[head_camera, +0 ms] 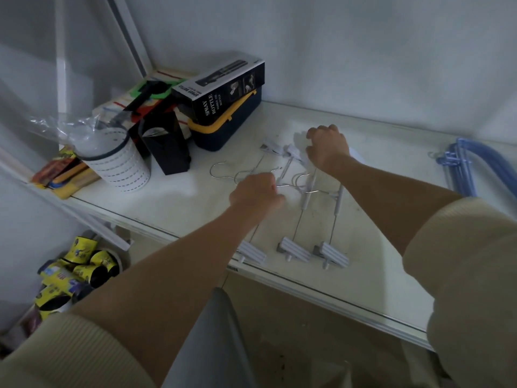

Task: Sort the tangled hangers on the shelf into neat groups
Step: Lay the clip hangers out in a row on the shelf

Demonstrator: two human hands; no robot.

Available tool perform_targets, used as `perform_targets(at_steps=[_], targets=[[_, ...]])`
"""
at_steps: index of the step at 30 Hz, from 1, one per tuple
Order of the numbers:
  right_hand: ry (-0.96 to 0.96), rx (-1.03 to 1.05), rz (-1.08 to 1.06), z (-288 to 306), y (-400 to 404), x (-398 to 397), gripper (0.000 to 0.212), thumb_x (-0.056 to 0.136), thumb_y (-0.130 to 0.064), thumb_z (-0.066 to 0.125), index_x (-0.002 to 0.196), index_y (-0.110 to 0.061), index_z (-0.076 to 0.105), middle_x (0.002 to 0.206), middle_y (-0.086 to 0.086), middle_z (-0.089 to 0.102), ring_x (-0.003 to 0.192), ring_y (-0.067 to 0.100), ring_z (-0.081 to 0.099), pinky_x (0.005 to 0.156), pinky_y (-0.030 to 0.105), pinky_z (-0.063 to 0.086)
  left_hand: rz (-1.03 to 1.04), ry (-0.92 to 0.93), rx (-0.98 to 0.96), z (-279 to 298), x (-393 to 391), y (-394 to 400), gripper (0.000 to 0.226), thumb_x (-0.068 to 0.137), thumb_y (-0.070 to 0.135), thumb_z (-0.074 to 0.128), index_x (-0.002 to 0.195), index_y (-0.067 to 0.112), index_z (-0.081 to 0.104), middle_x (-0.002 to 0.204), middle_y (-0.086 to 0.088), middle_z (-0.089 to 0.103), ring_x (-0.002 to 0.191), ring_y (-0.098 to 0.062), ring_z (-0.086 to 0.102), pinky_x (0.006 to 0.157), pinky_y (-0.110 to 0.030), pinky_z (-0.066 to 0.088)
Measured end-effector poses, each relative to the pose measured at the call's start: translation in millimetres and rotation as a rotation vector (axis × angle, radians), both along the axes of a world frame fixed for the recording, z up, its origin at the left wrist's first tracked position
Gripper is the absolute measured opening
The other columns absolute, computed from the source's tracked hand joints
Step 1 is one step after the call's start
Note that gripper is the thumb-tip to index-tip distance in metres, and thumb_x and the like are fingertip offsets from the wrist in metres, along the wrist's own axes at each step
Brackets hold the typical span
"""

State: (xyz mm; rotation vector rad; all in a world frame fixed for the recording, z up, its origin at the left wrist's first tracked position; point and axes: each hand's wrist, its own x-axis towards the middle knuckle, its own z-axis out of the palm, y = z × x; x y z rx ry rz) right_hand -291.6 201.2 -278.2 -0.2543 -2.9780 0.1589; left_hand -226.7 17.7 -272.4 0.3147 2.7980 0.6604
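Note:
Several white clip hangers (305, 197) with metal hooks lie side by side in the middle of the white shelf (377, 247), their grey-white clips near the front edge. My left hand (256, 191) is closed around the wire hooks at their left. My right hand (327, 148) is closed over the far clips of the hangers, further back. A stack of blue plastic hangers (461, 166) lies at the shelf's right end, apart from both hands.
At the back left stand a black spray bottle box (223, 91) on a dark blue case with a yellow handle (223, 130), a black holder (167, 147), and a white perforated cup (117, 163). Yellow-labelled rolls (78, 270) lie on a lower level.

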Motion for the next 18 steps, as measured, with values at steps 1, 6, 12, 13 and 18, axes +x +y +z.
perform_targets(at_steps=[1,6,12,13,18], targets=[[-0.012,-0.015,-0.014,1.7,7.7,2.2,0.038,0.089,-0.012,0.049,0.126,-0.005,0.055,0.128,0.017,0.056,0.124,0.036,0.044,0.099,0.040,0.042,-0.006,-0.001,0.012,-0.5,0.6,8.2,0.014,0.080,0.022,0.057,0.089,0.016,0.065,0.089,-0.006,0.067,0.089,-0.023,0.065,0.072,-0.030,0.052],[-0.077,-0.092,0.009,-1.8,25.8,5.7,0.035,0.092,-0.019,0.051,0.121,-0.002,0.058,0.125,0.021,0.061,0.122,0.037,0.051,0.096,0.038,0.046,-0.069,-0.086,0.054,-13.1,8.3,36.3,0.029,0.077,0.029,0.062,0.054,0.011,0.059,0.062,-0.008,0.065,0.072,-0.028,0.070,0.069,-0.033,0.058],[-0.107,-0.113,-0.024,-10.6,27.8,1.9,0.034,0.095,-0.020,0.047,0.123,-0.003,0.054,0.125,0.022,0.059,0.121,0.037,0.051,0.090,0.038,0.047,-0.083,-0.104,0.080,-19.1,7.1,41.8,0.015,0.073,0.013,0.062,0.061,0.005,0.067,0.066,-0.015,0.072,0.065,-0.030,0.072,0.068,-0.038,0.062],[-0.106,-0.106,-0.043,-10.6,28.3,2.0,0.032,0.096,-0.017,0.045,0.124,-0.004,0.054,0.124,0.022,0.059,0.120,0.037,0.051,0.090,0.039,0.047,-0.086,-0.117,0.079,-17.9,6.6,41.8,0.014,0.072,0.012,0.062,0.066,0.004,0.071,0.067,-0.015,0.073,0.066,-0.030,0.072,0.069,-0.038,0.062],[-0.084,-0.094,-0.045,-7.2,27.4,7.8,0.029,0.095,-0.009,0.042,0.120,-0.005,0.055,0.121,0.023,0.059,0.116,0.038,0.053,0.086,0.039,0.048,-0.085,-0.217,0.086,-8.5,7.8,36.6,0.017,0.074,0.011,0.061,0.077,0.000,0.074,0.067,-0.013,0.074,0.066,-0.027,0.075,0.058,-0.028,0.060]])
